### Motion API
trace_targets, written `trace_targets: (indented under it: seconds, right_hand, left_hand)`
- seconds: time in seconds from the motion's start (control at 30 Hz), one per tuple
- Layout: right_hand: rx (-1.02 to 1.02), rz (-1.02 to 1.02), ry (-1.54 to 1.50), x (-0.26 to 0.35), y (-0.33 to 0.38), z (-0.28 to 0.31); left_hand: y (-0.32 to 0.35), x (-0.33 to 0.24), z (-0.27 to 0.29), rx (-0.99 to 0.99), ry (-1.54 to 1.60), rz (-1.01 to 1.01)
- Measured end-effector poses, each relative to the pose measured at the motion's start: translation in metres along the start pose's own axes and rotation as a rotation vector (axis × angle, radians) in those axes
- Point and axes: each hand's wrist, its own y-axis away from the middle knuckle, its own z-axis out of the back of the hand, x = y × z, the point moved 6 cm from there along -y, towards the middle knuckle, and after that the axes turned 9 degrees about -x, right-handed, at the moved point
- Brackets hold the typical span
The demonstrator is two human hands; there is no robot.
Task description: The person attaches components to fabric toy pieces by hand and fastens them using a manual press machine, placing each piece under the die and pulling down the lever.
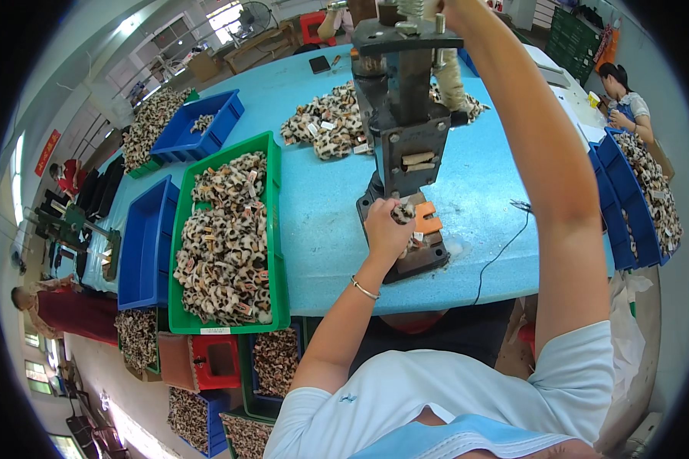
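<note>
A: Head view: a small leopard-print fabric piece (403, 213) is pinched in the closed left hand (385, 228) and held on the base of the dark metal bench press (403, 115), beside the orange plastic locating block (427, 218).

B: And the right hand (445, 6)?

A: It is raised at the press top, largely cut off; its grip cannot be told. The seating step is judged in hand. Fingers should be cleared before any pressing.

B: Stock is seen in the green plastic bin (276, 252).
</note>
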Motion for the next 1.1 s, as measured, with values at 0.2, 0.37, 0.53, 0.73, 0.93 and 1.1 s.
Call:
trace_targets:
  seconds: [0.2, 0.37, 0.53, 0.73, 0.93, 1.1]
  right_hand:
    - [0.424, 0.671, -0.311, 0.053, 0.232, 0.075]
    - [-0.086, 0.567, -0.234, 0.053, 0.194, 0.054]
    - [0.069, 0.253, 0.097, 0.027, 0.059, 0.014]
    - [-0.454, 0.483, 0.305, -0.050, 0.160, 0.152]
    - [0.072, -0.580, 0.629, -0.206, 0.275, 0.135]
    - [0.053, -0.498, 0.724, -0.211, 0.275, 0.133]
  left_hand:
    - [-0.005, -0.013, 0.001, -0.016, 0.027, -0.046]
    - [-0.003, -0.001, 0.007, -0.024, -0.056, -0.043]
    - [-0.001, -0.015, 0.031, -0.050, 0.082, -0.137]
    - [0.013, 0.044, 0.065, 0.000, -0.132, 0.072]
    - [-0.008, 0.029, 0.046, 0.216, -0.234, 0.017]
    - [0.005, 0.048, 0.019, 0.326, 0.423, 0.350]
